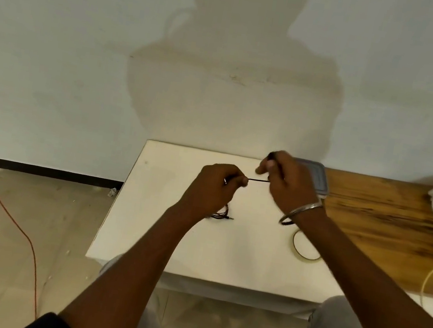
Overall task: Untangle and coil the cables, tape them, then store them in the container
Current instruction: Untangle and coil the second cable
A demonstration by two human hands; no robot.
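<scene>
Both hands are working above the middle of the white table (158, 239), and the step in hand looks like the coiling of a thin black cable (259, 180). The left hand (213, 184) is closed around the cable, pinching it between thumb and fingertips, while the right hand (285, 180) is gripping the other end of a short taut stretch that runs between the two; a dark bit shows above its knuckles, though whether that is a loop or a plug cannot be told. The rest of the cable is trailing down below the left wrist to a small loose bunch (222, 216) lying on the table near its centre. A roll of clear tape (304, 253) is lying flat toward the right edge, just beside the right forearm, and the grey container (316, 177) is sitting at the far right corner, partly hidden behind the right hand. The next move probably calls for drawing up the slack and laying even loops, keeping the bunch from snagging, before reaching for the tape.
</scene>
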